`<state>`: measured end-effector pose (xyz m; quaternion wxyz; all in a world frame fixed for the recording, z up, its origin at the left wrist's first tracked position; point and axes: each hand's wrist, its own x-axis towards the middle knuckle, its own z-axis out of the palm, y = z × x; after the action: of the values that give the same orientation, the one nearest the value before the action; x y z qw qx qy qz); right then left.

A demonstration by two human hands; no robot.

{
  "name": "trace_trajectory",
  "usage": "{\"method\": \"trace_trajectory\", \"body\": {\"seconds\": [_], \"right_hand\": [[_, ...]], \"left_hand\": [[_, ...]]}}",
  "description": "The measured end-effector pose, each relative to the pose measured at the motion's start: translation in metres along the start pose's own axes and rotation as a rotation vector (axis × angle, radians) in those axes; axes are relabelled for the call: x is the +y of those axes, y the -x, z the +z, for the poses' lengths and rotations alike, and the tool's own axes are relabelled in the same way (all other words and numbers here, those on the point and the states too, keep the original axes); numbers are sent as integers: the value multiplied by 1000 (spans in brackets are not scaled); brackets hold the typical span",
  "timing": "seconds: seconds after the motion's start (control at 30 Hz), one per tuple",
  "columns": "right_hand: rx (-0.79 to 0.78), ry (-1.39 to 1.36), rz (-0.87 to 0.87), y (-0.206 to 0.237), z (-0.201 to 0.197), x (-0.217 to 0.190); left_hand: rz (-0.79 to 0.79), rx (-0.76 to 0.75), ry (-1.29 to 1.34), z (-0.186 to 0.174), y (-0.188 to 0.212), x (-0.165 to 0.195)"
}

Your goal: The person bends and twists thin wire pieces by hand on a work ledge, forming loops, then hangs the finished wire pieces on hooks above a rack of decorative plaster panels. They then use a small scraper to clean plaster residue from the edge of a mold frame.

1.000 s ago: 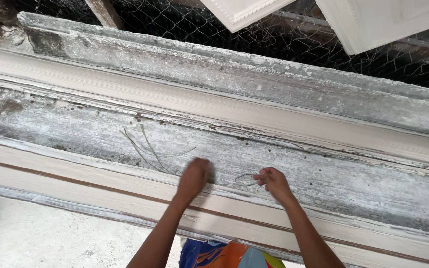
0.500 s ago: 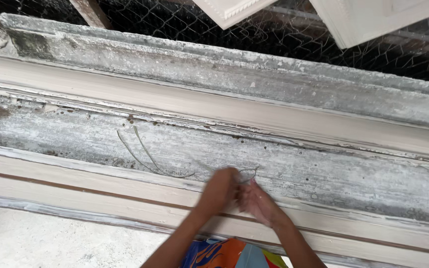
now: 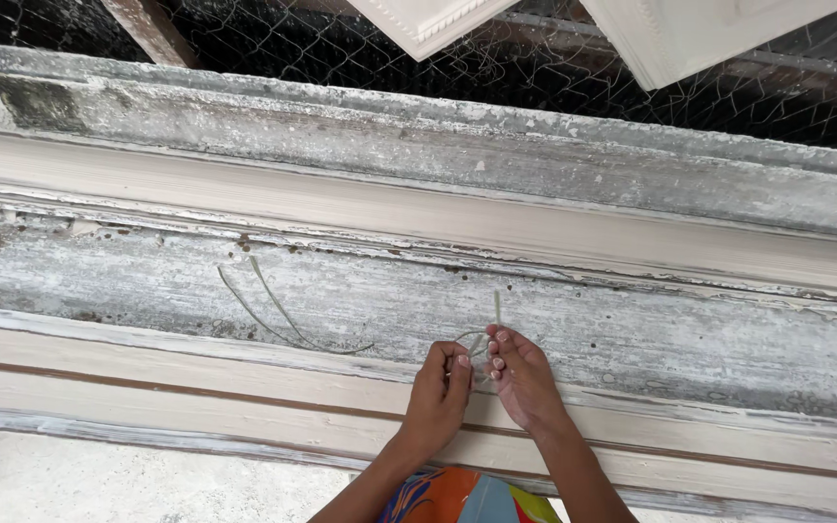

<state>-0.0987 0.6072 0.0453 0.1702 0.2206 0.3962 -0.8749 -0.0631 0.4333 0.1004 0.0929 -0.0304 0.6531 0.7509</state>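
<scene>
hands, joined since earlier, left hand (image 3: pixel 441 387) and right hand (image 3: pixel 523 376) pinch half-hidden thin fibre strands (image 3: pixel 481 337).

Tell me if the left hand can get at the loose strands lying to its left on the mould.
Probably yes: the loose strands lie bare on the grey mould, nothing between them and the left hand, though it now pinches a strand with the right hand.

Plaster workshop (long moulding mould (image 3: pixel 418 300), wire mesh (image 3: pixel 273 48))

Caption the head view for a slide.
Two hands, left hand and right hand, pinch thin wire over a plaster-crusted mould.
</scene>
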Motion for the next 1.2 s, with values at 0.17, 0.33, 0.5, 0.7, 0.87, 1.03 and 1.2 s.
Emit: {"method": "trace_trajectory", "body": {"seconds": [0.17,0.33,0.5,0.7,0.87,1.03,1.2], "right_hand": [[-28,57,-125,5,-1,-15],[-35,114,-159,18,6,-12],[-41,144,-214,25,21,-3],[-35,290,-195,28,27,-3],[-105,298,-238,24,25,-2],[-95,636,-261,18,15,-6],[-296,895,-141,20,2,-14]], "left_hand": [[-127,-23,134,1,-2,3],[-256,-26,206,6,-2,10],[-199,12,178,14,-10,8],[-41,75,178,23,-14,2],[-41,55,-16,14,-10,20],[657,106,-690,-13,-8,49],[804,-206,-913,-41,-8,55]]}}
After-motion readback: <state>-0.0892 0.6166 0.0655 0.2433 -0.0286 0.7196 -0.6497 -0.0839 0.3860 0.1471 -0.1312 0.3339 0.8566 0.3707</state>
